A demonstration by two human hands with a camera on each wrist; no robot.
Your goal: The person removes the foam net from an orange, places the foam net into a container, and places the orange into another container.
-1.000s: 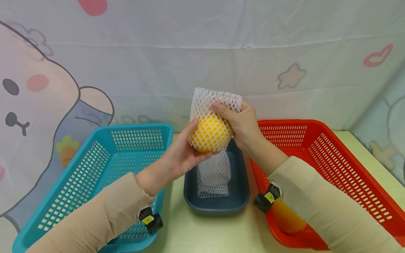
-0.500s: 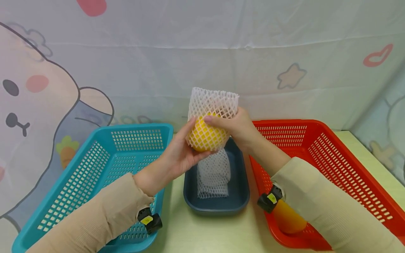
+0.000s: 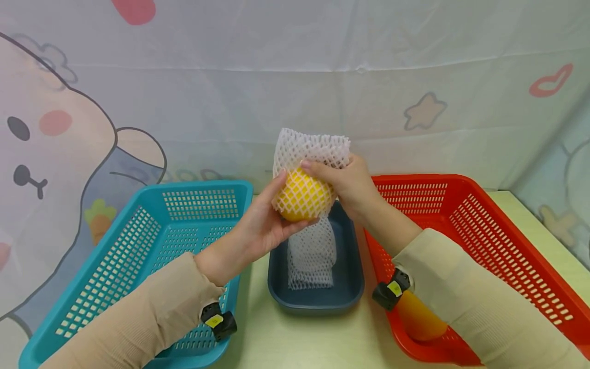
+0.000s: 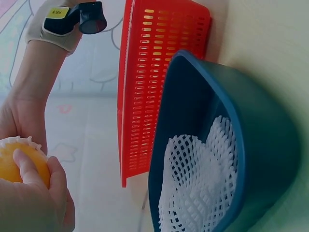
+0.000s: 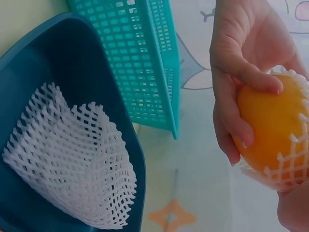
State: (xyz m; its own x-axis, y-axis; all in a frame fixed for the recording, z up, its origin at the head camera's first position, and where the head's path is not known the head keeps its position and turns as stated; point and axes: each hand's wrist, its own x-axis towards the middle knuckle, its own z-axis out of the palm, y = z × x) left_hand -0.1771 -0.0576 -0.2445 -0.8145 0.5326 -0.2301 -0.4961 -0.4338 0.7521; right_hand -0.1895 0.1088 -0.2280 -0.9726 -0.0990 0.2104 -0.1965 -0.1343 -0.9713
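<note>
A smooth, oval yellow-orange mango is raised over the dark blue tub, partly inside a white foam net sleeve. Most of the sleeve stands up loose past the fruit's far end. My left hand cups the mango from the left and below, thumb on its side. At the right, my right hand pinches the sleeve, its thumb lying over the net at the fruit's upper edge; its other fingers are hidden behind. Bare skin of the mango shows near the left fingers in the right wrist view.
In the dark blue tub lie more white foam nets. A turquoise basket stands at the left. The red basket at the right holds another orange-yellow fruit, partly covered by the right sleeve. A printed cloth hangs behind.
The right thumb has slid down the net toward the mango, then back up slightly. Mango and sleeve have shifted a little to the left, with the left hand keeping its grip.
</note>
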